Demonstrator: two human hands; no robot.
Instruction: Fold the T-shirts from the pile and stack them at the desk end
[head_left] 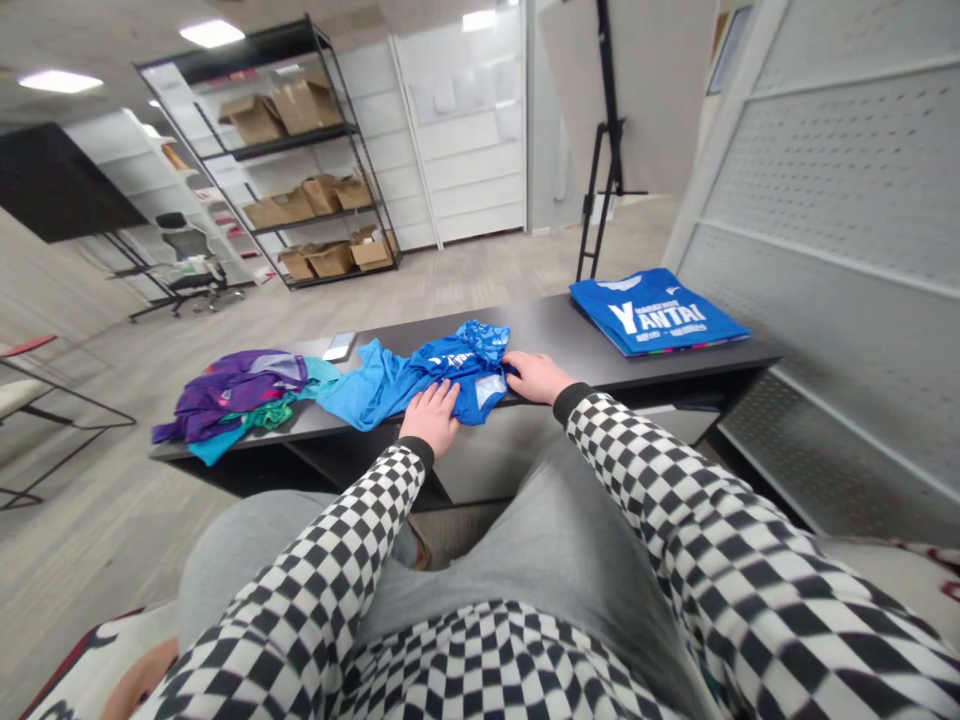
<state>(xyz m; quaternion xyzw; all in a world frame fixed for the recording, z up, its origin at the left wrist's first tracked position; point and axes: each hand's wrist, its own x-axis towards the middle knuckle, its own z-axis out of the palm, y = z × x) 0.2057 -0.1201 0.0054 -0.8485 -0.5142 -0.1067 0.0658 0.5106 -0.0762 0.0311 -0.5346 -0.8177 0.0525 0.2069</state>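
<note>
A blue T-shirt (450,362) lies rumpled on the low dark table (551,335), fading to light blue at its left end. My left hand (431,415) rests flat on the near side of it, fingers spread. At its right edge, my right hand (536,376) grips the fabric between thumb and fingers. A folded stack of blue shirts (660,312) with white "YANTAI" lettering sits on the right end of the table. To the left is a loose heap of purple and teal clothes (232,395), touching the light blue end.
A phone (340,346) lies at the table's back edge. Behind stand a black shelf rack (300,150) with cardboard boxes and a black stand (600,190). A perforated grey panel (840,230) rises on the right. An office chair (187,255) is at far left.
</note>
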